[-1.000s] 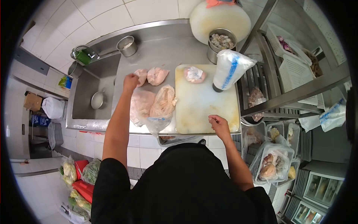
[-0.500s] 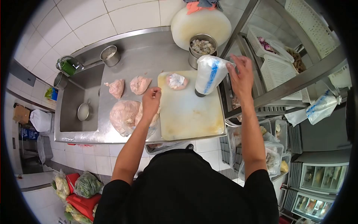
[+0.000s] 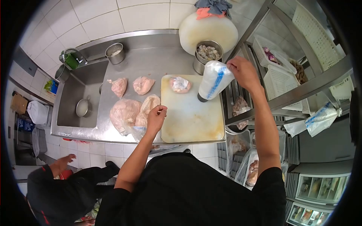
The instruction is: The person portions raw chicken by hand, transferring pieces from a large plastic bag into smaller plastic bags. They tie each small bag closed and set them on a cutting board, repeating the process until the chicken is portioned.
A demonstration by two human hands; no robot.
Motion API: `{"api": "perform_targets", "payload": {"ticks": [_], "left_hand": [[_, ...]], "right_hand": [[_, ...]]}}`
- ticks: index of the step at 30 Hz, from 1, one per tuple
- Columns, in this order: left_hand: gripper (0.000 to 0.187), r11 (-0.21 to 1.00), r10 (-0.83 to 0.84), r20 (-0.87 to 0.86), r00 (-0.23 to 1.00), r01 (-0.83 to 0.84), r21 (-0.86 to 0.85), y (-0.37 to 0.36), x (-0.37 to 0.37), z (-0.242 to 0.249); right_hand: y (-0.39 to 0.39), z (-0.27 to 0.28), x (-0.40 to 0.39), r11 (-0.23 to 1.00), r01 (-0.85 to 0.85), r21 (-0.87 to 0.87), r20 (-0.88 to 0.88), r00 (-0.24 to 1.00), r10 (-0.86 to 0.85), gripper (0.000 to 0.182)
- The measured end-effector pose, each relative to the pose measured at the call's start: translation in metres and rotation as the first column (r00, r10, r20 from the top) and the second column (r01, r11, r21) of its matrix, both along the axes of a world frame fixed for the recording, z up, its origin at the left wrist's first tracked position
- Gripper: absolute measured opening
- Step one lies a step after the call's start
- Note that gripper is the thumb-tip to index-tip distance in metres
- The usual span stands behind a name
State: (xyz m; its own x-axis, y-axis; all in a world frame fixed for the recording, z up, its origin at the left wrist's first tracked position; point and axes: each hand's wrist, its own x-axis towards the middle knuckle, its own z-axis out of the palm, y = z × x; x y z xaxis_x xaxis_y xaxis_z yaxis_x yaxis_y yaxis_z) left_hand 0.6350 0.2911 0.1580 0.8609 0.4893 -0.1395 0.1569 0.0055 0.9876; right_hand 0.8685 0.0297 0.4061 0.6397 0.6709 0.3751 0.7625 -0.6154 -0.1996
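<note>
My right hand (image 3: 244,72) pinches the upper right edge of a white plastic bag roll (image 3: 215,83) with blue print, which stands tilted on a dark base at the board's right edge. My left hand (image 3: 155,119) is closed, fingertips together, by the left edge of the white cutting board (image 3: 190,120); anything in its fingers is too small to make out. A small bag of pink meat (image 3: 180,85) lies on the board. Left of it on the steel counter are two small tied bags (image 3: 143,85) and a large bag of pink meat (image 3: 124,115), beside an opened bag (image 3: 148,107).
Behind the roll, a steel pot (image 3: 208,51) holds peeled shrimp. The sink (image 3: 77,122) is at the left, with a metal pot (image 3: 115,53) behind it. A metal rack (image 3: 298,86) with white baskets stands right. A person (image 3: 64,192) in dark clothes is at lower left.
My right hand has closed on the roll's top edge. My left hand has moved down, toward me, along the board's left edge. A person has come into view at lower left.
</note>
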Motion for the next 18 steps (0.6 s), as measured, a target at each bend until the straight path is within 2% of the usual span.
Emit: {"api": "perform_targets", "payload": {"ticks": [2, 4, 5, 8, 9, 10, 11, 12, 13, 14, 15, 16, 17, 18], "left_hand": [[0.018, 1.000, -0.004, -0.005, 1.000, 0.004, -0.012, 0.000, -0.001, 0.002], [0.018, 0.999, -0.017, 0.014, 1.000, 0.018, -0.042, -0.003, 0.000, 0.007], [0.018, 0.999, -0.019, 0.015, 1.000, 0.019, -0.041, -0.004, 0.000, 0.009], [0.015, 0.997, -0.059, -0.018, 0.998, 0.058, -0.057, -0.010, 0.001, 0.029], [0.021, 0.989, -0.090, 0.010, 0.996, 0.090, -0.120, -0.012, 0.004, 0.035], [0.028, 0.976, -0.118, 0.043, 0.992, 0.124, -0.181, -0.013, 0.007, 0.043], [0.028, 0.976, -0.114, 0.045, 0.992, 0.120, -0.180, -0.012, 0.010, 0.054], [0.037, 0.898, -0.141, 0.078, 0.987, 0.161, -0.409, -0.009, 0.011, 0.068], [0.047, 0.766, -0.161, 0.118, 0.980, 0.199, -0.611, -0.007, 0.012, 0.080], [0.047, 0.767, -0.158, 0.119, 0.980, 0.198, -0.610, -0.003, 0.013, 0.088], [0.053, 0.621, -0.136, 0.272, 0.953, 0.296, -0.726, 0.001, 0.014, 0.096], [0.060, 0.455, -0.080, 0.413, 0.907, 0.402, -0.794, 0.004, 0.013, 0.105], [0.056, 0.452, -0.007, 0.407, 0.913, 0.366, -0.813, 0.002, 0.011, 0.119], [0.056, 0.457, 0.003, 0.407, 0.913, 0.361, -0.813, 0.010, 0.012, 0.104]], "right_hand": [[0.005, 0.004, 0.004, 1.000, 0.017, -0.002, -0.052, 0.998, -0.017, 0.016], [0.008, 0.012, 0.007, 0.985, -0.005, 0.172, 0.148, 0.989, -0.021, 0.015], [0.010, 0.018, 0.010, 0.985, -0.004, 0.172, 0.150, 0.988, -0.022, 0.015], [0.015, 0.048, 0.012, 0.914, -0.022, 0.405, 0.318, 0.941, -0.118, 0.013], [0.018, 0.063, 0.007, 0.878, -0.047, 0.476, 0.381, 0.911, -0.158, 0.013], [0.023, 0.082, -0.011, 0.878, -0.050, 0.476, 0.384, 0.910, -0.157, 0.013], [0.033, 0.099, -0.045, 0.803, -0.185, 0.566, 0.424, 0.901, -0.091, 0.012], [0.042, 0.103, -0.076, 0.703, -0.313, 0.639, 0.469, 0.883, -0.033, 0.010], [0.050, 0.081, -0.097, 0.748, -0.327, 0.577, 0.392, 0.915, 0.097, 0.010], [0.059, 0.052, -0.115, 0.785, -0.351, 0.511, 0.299, 0.928, 0.221, 0.010], [0.065, 0.036, -0.132, 0.844, -0.472, 0.252, 0.293, 0.869, 0.399, 0.013], [0.074, -0.012, -0.142, 0.830, -0.544, 0.122, 0.327, 0.812, 0.484, 0.015], [0.083, -0.045, -0.154, 0.787, -0.607, 0.110, 0.250, 0.783, 0.570, 0.015], [0.088, -0.078, -0.164, 0.789, -0.603, 0.120, 0.175, 0.795, 0.581, 0.016]]}}
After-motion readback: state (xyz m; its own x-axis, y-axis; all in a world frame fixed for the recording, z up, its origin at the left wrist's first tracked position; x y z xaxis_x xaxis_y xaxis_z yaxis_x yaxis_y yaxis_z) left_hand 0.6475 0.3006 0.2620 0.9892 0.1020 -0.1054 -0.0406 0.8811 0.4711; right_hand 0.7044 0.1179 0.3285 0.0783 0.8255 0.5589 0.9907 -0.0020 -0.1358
